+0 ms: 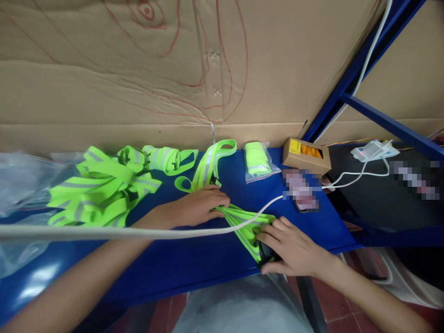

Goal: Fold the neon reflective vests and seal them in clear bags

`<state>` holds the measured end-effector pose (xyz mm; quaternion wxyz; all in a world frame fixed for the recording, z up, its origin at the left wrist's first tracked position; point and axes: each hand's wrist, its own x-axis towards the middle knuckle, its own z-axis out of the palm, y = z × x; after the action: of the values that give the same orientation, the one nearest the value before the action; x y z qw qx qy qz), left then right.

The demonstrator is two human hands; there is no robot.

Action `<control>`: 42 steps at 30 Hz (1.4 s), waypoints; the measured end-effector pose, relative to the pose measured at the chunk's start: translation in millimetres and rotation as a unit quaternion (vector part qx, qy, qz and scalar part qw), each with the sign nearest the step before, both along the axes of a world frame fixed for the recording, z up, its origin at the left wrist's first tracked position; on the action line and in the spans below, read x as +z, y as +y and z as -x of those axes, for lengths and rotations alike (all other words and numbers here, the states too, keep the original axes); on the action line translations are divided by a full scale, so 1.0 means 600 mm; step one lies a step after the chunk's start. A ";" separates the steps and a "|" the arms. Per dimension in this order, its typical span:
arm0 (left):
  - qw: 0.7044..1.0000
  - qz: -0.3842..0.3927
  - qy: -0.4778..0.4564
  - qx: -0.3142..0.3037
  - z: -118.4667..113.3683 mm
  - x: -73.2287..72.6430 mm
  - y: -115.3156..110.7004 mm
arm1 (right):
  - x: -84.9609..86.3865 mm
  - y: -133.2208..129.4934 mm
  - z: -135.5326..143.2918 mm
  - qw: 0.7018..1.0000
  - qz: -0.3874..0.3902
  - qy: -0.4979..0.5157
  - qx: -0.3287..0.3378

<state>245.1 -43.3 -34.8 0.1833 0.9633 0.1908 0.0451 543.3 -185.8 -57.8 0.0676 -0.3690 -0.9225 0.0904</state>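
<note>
A neon-yellow reflective strap (243, 222) with grey stripes stretches between my two hands above the blue table. My left hand (204, 203) is closed on its gathered end. At the other end, beside a black part (266, 252) that looks like a buckle, my right hand (294, 247) curls its fingers around the folded layers. Just beyond my left hand, another neon strap (208, 162) lies in loops. A heap of similar reflective straps (100, 185) spreads to the left, with a rolled one (166, 159) behind it.
Clear plastic bags (27, 180) lie at the far left. A bagged neon strap (257, 159) and a cardboard box (305, 156) stand near the cardboard wall (104, 92). A white cable (138, 233) crosses the view in front of my left forearm. A blue metal frame (391, 120) rises at right.
</note>
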 end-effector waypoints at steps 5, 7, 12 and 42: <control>0.997 0.013 0.030 0.064 0.014 -0.003 0.011 | -0.014 -0.020 0.001 0.999 -0.041 0.014 0.007; 0.998 0.012 0.016 0.065 0.013 -0.005 0.009 | -0.016 -0.030 0.006 0.999 -0.046 0.021 0.013; 0.995 -0.092 0.026 0.013 -0.005 0.001 -0.020 | -0.027 -0.050 0.016 0.995 -0.096 0.016 0.021; 0.987 -0.157 -0.026 -0.033 -0.038 -0.038 -0.055 | -0.006 0.059 0.085 0.991 -0.102 0.011 0.081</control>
<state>268.1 -76.3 -57.8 0.0365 0.9845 0.1443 0.0931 492.3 -150.7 -61.4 0.1071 -0.2832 -0.9530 0.0054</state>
